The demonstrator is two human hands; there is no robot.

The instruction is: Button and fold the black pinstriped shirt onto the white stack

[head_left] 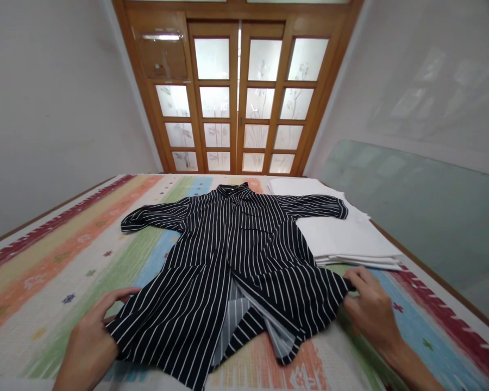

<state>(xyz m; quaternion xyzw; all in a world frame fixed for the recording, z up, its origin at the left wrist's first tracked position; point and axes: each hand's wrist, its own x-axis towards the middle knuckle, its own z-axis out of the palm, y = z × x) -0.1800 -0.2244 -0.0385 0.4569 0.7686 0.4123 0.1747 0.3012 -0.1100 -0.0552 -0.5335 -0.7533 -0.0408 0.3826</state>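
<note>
A black shirt with white stripes [228, 239] lies face up, its collar at the far end and its sleeves spread to both sides. My left hand [95, 331] grips the lower left edge of the shirt, the fingers partly hidden by the cloth. At the lower right side edge, my right hand [369, 304] pinches the fabric and lifts it slightly. The front hem hangs apart near the middle, showing the paler inside of the shirt.
Under the shirt is a colourful striped cloth [85, 266] covering the table. Folded white fabric [350, 233] lies to the right, partly beneath the right sleeve. A pale glass panel [415, 206] leans along the right wall. Wooden doors with glass panes [238, 98] stand beyond.
</note>
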